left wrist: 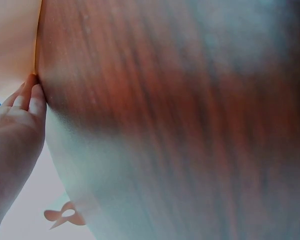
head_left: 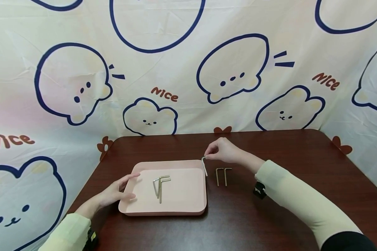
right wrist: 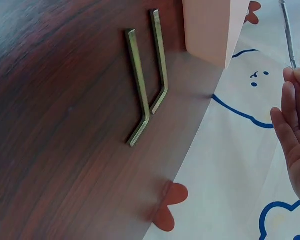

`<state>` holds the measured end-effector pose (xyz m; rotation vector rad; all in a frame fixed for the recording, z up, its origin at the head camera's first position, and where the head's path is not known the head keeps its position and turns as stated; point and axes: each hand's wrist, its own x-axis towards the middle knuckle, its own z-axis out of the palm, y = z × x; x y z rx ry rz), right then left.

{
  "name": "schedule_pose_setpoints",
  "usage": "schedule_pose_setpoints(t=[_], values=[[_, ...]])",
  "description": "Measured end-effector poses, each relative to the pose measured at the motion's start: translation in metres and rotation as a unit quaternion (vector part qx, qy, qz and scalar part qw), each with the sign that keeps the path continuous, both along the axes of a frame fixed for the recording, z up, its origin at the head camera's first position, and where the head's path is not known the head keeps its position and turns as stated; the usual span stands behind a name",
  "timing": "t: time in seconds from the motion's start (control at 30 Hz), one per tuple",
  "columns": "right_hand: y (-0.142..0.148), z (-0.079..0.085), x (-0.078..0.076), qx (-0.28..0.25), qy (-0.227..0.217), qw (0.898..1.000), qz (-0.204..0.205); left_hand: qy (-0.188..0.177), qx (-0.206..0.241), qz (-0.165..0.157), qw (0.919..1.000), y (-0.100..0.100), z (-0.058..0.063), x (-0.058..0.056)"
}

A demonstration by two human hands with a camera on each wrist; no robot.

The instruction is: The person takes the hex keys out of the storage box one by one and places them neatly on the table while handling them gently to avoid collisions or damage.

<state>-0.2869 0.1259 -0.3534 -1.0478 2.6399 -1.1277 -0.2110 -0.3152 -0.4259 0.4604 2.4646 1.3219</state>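
A pink tray [head_left: 183, 205] rests on the table, with a few overlapping L-shaped hex keys [head_left: 160, 191] inside it. My left hand [head_left: 117, 191] holds the tray by its left side, thumb and a finger over the rim; the left wrist view shows other fingers against its outer wall. Above the tray's right rim, my right hand [head_left: 223, 150] pinches one hex key [head_left: 205, 166] by its short bent end, the long arm hanging down. Two brassy hex keys [right wrist: 139, 80] lie side by side on the table, right of the tray and below the right hand.
The dark brown wooden table [head_left: 238, 216] has its far edge against a cloth backdrop [head_left: 188, 73] printed with cartoon bears. Cloth hangs at both sides too. Each wrist carries a black strapped device [head_left: 259, 190].
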Motion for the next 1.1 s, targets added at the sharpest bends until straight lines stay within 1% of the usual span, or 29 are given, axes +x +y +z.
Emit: schedule_pose_setpoints(t=[0.23,0.4,0.63,0.93,1.1], values=[[0.016,-0.002,0.0,0.004,0.018,1.0,-0.007,0.001,0.001,0.0,1.0,0.0,0.0,0.0],[0.028,-0.003,0.001,0.0,0.005,1.0,-0.019,0.002,-0.001,0.0,1.0,0.0,0.0,0.0],[0.045,-0.008,0.001,-0.002,-0.009,0.999,-0.046,0.001,-0.002,0.001,1.0,0.001,0.001,0.001],[0.066,-0.016,0.002,0.006,-0.002,0.998,-0.07,0.007,-0.004,0.001,1.0,0.001,0.001,0.001],[0.076,-0.021,0.002,0.009,-0.012,0.996,-0.088,0.005,-0.005,0.003,1.0,0.001,0.001,0.001]])
